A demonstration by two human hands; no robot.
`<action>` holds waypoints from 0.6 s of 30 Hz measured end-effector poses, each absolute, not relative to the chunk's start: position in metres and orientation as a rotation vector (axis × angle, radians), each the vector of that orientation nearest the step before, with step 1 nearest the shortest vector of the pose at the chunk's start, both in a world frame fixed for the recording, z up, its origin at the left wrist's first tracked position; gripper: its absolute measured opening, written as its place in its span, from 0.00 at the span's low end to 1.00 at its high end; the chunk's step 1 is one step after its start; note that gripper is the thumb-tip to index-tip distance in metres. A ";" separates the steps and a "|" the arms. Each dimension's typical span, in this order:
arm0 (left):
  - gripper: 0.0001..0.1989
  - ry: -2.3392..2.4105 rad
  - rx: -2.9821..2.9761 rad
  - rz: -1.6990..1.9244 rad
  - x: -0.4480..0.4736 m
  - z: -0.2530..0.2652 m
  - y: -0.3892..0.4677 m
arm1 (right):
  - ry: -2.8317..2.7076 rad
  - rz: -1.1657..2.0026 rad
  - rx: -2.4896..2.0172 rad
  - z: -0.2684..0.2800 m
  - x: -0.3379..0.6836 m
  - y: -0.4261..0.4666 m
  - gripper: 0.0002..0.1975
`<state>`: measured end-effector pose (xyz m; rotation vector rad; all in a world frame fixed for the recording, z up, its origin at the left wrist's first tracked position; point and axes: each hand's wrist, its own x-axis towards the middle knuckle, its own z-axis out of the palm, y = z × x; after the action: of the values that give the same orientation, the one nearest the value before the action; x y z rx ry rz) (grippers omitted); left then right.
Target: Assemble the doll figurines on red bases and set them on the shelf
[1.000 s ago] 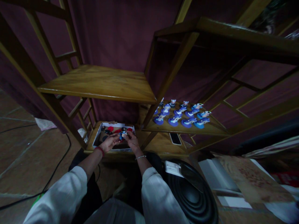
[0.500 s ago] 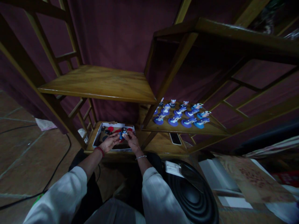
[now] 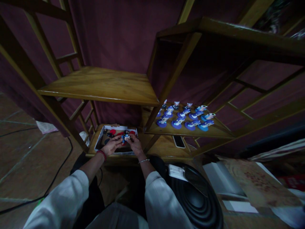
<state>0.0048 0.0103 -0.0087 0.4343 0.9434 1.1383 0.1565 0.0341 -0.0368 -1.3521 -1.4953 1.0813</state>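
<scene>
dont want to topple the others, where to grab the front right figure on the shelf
Likely the near rim of its blue base, from the open front of the shelf: that rim juts out below the figure, and other figures stand behind and to the left.

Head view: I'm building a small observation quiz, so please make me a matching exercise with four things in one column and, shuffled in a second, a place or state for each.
Column one
1. Small figurine
2. Red bracelet
3. White-edged phone
4. Open box

Column two
A. Lying on wood, one level below the displayed figurines
B. White walls, with red pieces and dark pieces inside
C. Held between the left hand and the right hand
D. Worn around the left wrist

Right pairs: 1-C, 2-D, 3-A, 4-B
</scene>
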 end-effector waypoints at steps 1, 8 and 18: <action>0.14 0.948 0.438 1.138 0.005 -0.008 0.010 | -1.502 1.078 -1.354 -0.036 0.157 0.034 0.14; 0.12 0.982 0.452 1.135 0.006 -0.007 0.010 | -1.505 1.126 -1.268 -0.038 0.157 0.034 0.14; 0.17 0.953 0.512 1.130 0.005 -0.009 0.008 | -1.453 1.196 -1.161 -0.035 0.157 0.032 0.14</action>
<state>0.0052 0.0081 -0.0088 0.5121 0.9530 1.1299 0.1568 0.0323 -0.0349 -1.1606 -1.4528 1.1958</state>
